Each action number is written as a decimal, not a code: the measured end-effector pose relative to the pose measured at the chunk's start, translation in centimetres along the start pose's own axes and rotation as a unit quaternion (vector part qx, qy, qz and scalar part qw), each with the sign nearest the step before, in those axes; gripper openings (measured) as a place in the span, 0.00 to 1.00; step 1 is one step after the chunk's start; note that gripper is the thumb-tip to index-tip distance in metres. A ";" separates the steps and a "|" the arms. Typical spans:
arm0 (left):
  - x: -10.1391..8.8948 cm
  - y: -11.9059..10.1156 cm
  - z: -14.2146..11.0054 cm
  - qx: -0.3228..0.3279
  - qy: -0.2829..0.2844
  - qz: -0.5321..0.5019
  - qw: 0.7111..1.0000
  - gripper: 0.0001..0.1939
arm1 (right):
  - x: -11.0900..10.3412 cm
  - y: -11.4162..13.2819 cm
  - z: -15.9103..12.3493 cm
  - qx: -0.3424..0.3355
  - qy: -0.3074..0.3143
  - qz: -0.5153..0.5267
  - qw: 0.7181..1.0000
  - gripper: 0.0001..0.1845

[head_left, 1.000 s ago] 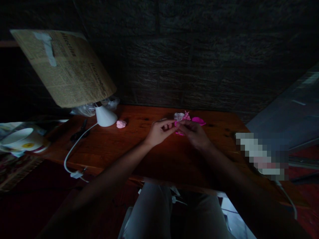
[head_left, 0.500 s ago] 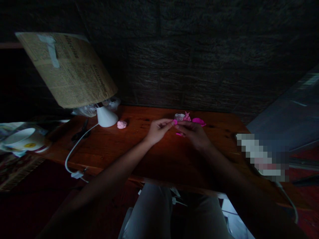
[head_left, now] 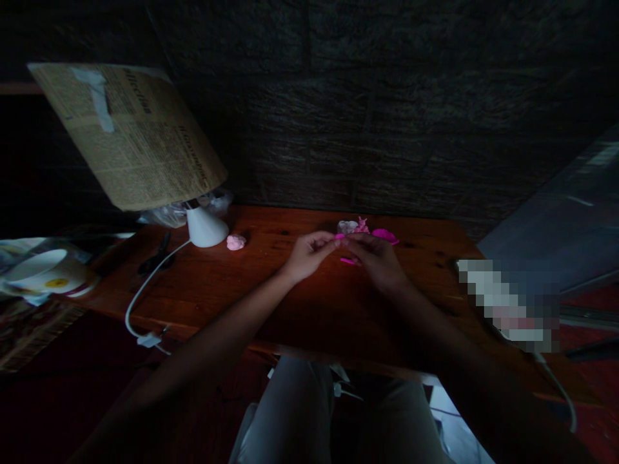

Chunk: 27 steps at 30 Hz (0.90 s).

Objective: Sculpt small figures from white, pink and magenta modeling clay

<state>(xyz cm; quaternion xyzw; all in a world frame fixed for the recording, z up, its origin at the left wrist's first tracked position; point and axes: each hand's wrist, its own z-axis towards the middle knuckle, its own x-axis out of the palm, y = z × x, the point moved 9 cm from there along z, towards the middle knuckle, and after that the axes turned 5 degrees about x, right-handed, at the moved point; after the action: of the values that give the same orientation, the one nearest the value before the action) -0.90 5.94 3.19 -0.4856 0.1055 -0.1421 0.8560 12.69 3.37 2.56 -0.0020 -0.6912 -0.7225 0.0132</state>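
My left hand and my right hand meet over the wooden table, fingertips pinched together. Between them is a small bright pink piece of modelling clay, partly covered by thumbs and fingers. Just below my right fingers, a thin magenta strip shows. Behind the hands are a whitish lump, a small pink figure-like shape and a flat magenta piece. Farther left, a pale pink clay lump sits by the lamp base.
A lamp with a newsprint shade stands on the table at left, its white cord looping over the front edge. Dark scissors lie beside it. A white bowl-like container is far left; a blurred-out object lies at right.
My fingertips have shifted slightly around the pink clay, which now shows as a flatter sliver. My hands stay in nearly the same place; everything else is still.
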 end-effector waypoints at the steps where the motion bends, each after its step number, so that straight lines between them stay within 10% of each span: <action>1: 0.1 0.0 0.0 0.003 0.007 0.007 1.000 0.19 | 0.1 0.1 0.0 -0.001 0.002 -0.003 1.000 0.20; 27: 0.2 0.1 0.0 -0.025 0.003 -0.025 0.999 0.21 | 0.2 -0.5 0.3 0.012 0.006 0.038 0.999 0.22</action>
<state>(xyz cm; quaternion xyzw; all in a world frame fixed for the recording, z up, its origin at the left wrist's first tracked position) -0.69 5.89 3.09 -0.5087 0.0996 -0.1619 0.8397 12.44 3.67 2.08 -0.0233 -0.6993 -0.7131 0.0450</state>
